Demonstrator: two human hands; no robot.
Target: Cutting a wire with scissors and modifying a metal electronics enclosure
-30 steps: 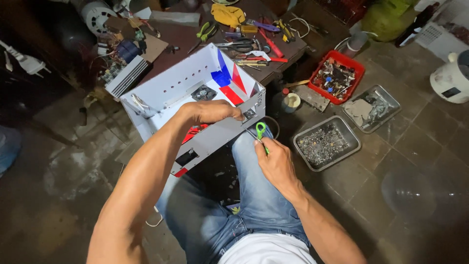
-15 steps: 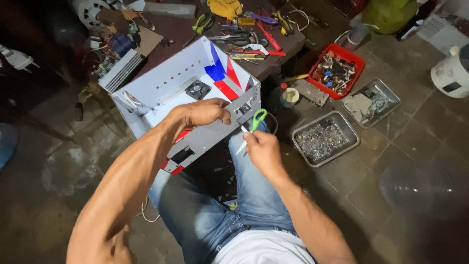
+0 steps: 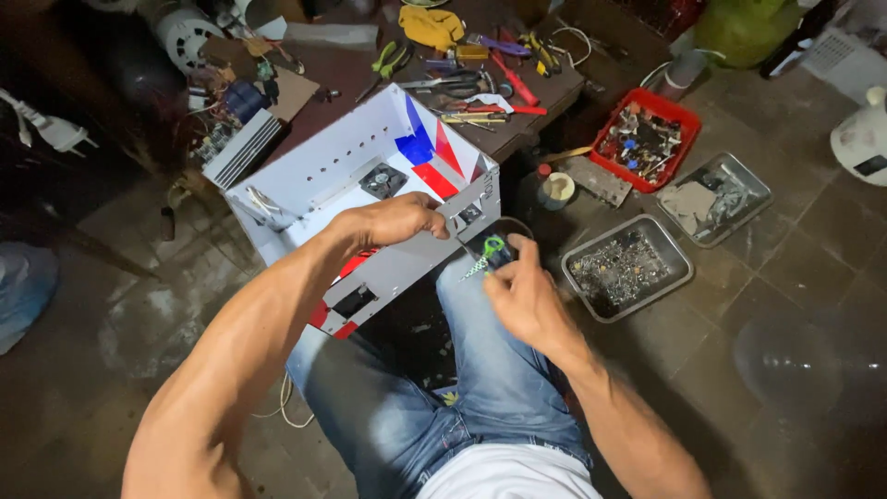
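R hand (image 3: 522, 294) fingers pinch a small green-handled tool (image 3: 490, 251), tip aimed at the white metal case (image 3: 370, 176). L hand (image 3: 393, 220) fingers curl closed over the case's front edge, holding it on the lap. Nearby on floor: steel tray w/ screws (image 3: 628, 268), red parts bin (image 3: 645, 139). Cluttered workbench (image 3: 351, 69) behind.

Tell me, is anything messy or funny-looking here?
Yes. The white metal case sits tilted on the person's lap, steadied by the left hand, while the right hand holds a green-handled tool. Tools lie jumbled on the table, and trays of small parts sit on the floor.
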